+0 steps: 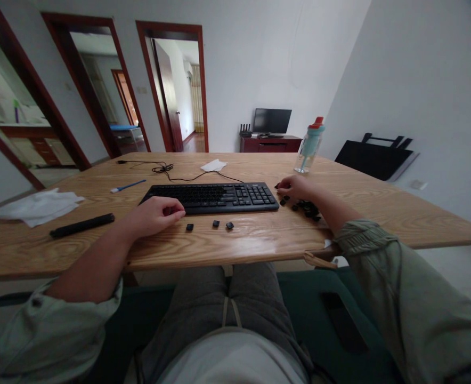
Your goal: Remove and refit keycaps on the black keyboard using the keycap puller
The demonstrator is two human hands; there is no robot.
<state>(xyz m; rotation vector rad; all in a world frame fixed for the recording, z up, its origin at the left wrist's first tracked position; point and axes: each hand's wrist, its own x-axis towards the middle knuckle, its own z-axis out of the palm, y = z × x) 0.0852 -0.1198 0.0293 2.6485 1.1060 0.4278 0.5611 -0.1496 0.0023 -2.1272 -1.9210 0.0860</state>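
A wide wooden table (pixel 259 240) fills the middle of the view. Its near edge crosses just above the seated person's lap, and bare wood lies open far behind and to the right of the keyboard. A black keyboard (pixel 211 196) sits at the centre, parallel to the near edge.

The left hand (pixel 153 216) rests at the keyboard's near left corner with its fingers curled in together; whether anything is inside them cannot be told. The right hand (pixel 295 186) lies just beside the keyboard's right end, fingertips drawn close at a small dark piece, the grip too small to make out. The right forearm partly hides a pile of black keycaps (pixel 307 208).

3 loose keycaps (pixel 213 224) lie between the keyboard and the near edge. To the left are white tissues (pixel 39 207) and a black bar (pixel 82 225), and a bottle (pixel 310 146) stands far right.
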